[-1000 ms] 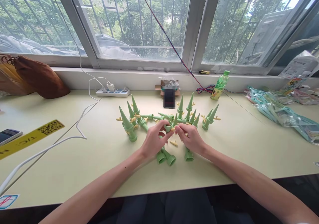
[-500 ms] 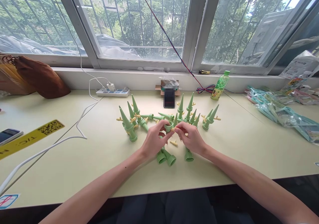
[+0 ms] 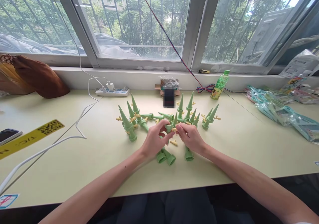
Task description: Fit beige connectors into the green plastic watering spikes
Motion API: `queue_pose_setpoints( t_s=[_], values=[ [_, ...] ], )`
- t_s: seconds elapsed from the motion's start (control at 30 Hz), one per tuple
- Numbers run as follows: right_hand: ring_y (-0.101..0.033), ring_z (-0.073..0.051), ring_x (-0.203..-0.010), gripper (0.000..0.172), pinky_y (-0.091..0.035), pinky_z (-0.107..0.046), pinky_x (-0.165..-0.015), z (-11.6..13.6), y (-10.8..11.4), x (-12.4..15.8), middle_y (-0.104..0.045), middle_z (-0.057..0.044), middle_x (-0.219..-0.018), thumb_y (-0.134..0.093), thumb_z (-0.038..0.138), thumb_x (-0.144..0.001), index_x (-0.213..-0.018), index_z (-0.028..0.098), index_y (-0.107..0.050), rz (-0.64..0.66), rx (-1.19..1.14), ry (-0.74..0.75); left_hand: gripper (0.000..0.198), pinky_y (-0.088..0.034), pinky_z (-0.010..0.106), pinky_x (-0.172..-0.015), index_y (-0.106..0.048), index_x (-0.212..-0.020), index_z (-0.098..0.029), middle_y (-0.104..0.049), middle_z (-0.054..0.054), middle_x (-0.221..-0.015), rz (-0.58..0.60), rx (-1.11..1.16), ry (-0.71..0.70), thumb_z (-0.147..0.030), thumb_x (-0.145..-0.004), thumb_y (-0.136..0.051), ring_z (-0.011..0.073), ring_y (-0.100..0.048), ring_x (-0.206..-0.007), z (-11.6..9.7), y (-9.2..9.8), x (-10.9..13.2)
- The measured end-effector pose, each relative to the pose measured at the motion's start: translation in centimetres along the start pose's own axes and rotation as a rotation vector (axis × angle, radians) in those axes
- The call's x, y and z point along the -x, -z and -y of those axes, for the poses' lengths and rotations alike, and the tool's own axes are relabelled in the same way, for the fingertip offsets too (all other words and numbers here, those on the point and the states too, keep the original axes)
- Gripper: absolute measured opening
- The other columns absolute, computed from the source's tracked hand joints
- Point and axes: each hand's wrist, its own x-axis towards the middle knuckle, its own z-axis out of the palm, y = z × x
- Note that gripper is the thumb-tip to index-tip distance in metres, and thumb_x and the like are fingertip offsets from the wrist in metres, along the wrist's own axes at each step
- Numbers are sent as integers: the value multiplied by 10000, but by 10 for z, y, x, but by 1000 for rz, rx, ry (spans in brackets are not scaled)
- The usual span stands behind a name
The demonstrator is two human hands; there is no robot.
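Note:
My left hand (image 3: 155,138) is closed round a green plastic watering spike (image 3: 168,127), its open socket facing up. Pinched in my right hand (image 3: 190,137) is a small yellow valve (image 3: 174,130), its end against or very near the side of the spike's collar; whether it sits in the hole I cannot tell. Below them on the table lies a loose yellow valve (image 3: 173,143). Nearer to me lie green spikes (image 3: 170,159) with their sockets towards me, and another (image 3: 189,155) under my right wrist. Spikes with yellow valves fitted stand at the left (image 3: 128,126) and right (image 3: 210,117).
Behind the spikes stands a small box with a dark blurred front (image 3: 168,97). A green-capped bottle (image 3: 220,85) and a power strip (image 3: 113,91) are by the window ledge. Bagged teal items (image 3: 276,109) lie right; a white cable (image 3: 77,124), yellow tag (image 3: 32,138) and phone (image 3: 10,135) lie left.
My right hand has shifted slightly right, so more of the yellow valve shows beside the spike. My left hand keeps its hold on the spike.

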Motion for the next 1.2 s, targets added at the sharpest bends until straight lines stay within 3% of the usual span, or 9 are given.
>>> queue_pose_setpoints(
  t_s=[0.1, 0.27, 0.67, 0.93, 1.2],
  values=[
    [-431, -102, -501, 412, -350, -245, -514, 3, 1, 0, -495, 17, -570, -370, 402, -1016, -677, 190, -468, 2, -11, -22, 324, -552, 191, -431, -501, -1007, -198, -595, -25, -718, 19, 115, 77, -352, -809, -705, 116, -631, -596, -2, 1, -1],
    [-528, -132, -591, 229, -386, -245, -508, 6, 2, 1, -622, -34, -741, -496, 402, -968, -939, 184, -558, 4, -34, -24, 402, -569, 228, -447, -461, -1025, -201, -631, 2, -791, 43, 282, 136, -392, -787, -723, 180, -691, -697, -2, 2, -3],
    [-378, -114, -533, 315, -316, -247, -500, 3, 3, -1, -476, 14, -607, -458, 380, -975, -723, 196, -499, -29, 55, 15, 444, -563, 228, -472, -470, -1082, -203, -656, 23, -856, 112, 237, 181, -404, -778, -725, 158, -675, -671, -3, 5, -2],
    [-291, -101, -492, 446, -251, -256, -477, 3, 2, -1, -349, 38, -540, -378, 425, -1005, -619, 207, -330, -18, 74, 57, 378, -526, 206, -536, -513, -1073, -196, -602, -3, -791, 79, 46, 85, -381, -800, -699, 115, -596, -674, -3, 6, -2],
    [-269, -99, -484, 464, -235, -257, -472, 3, 2, -1, -323, 41, -531, -372, 437, -1008, -610, 208, -307, -36, 72, 62, 434, -499, 193, -505, -463, -1081, -213, -548, -22, -803, 138, 167, 159, -404, -778, -708, 63, -510, -564, -7, 6, -2]
  ],
)
